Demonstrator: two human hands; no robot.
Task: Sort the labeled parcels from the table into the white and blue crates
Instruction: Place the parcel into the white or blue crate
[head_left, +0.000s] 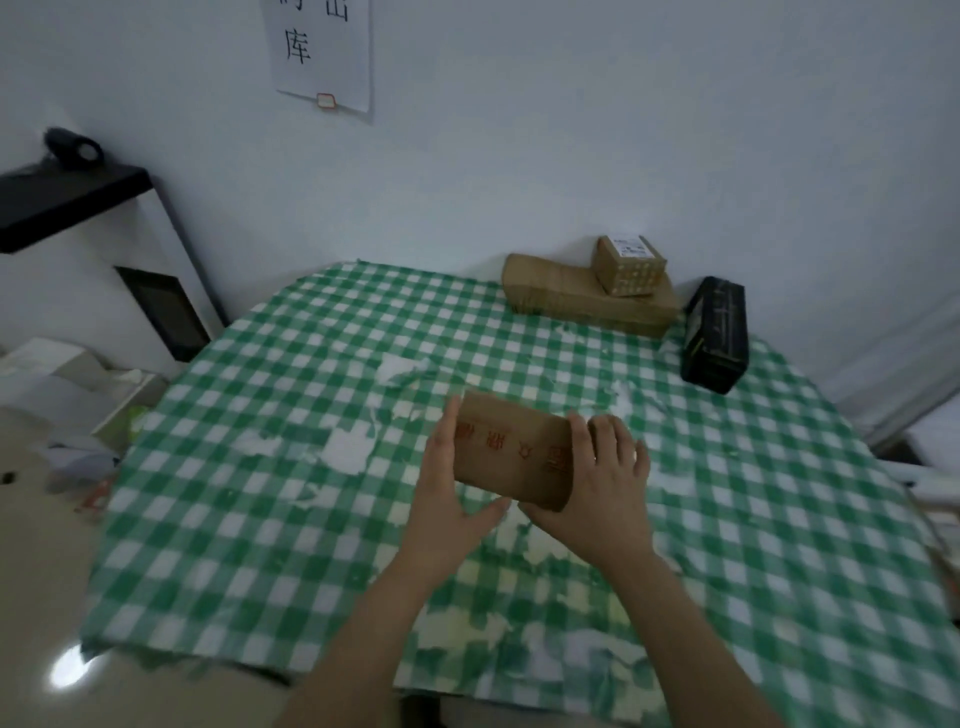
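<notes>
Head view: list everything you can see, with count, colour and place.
held parcel: 1, brown with red print, table centre, between both hands
flat parcel: 1, brown, far side by wall
small parcel: 1, brown, white label, atop the flat parcel
black box: 1, black, right of the flat parcel
tablecloth: 1, green-white check, over table
paper sign: 1, white, on wall
shelf: 1, black, left
left hand: 1, flat against held parcel's left end
right hand: 1, grips its right end
</notes>
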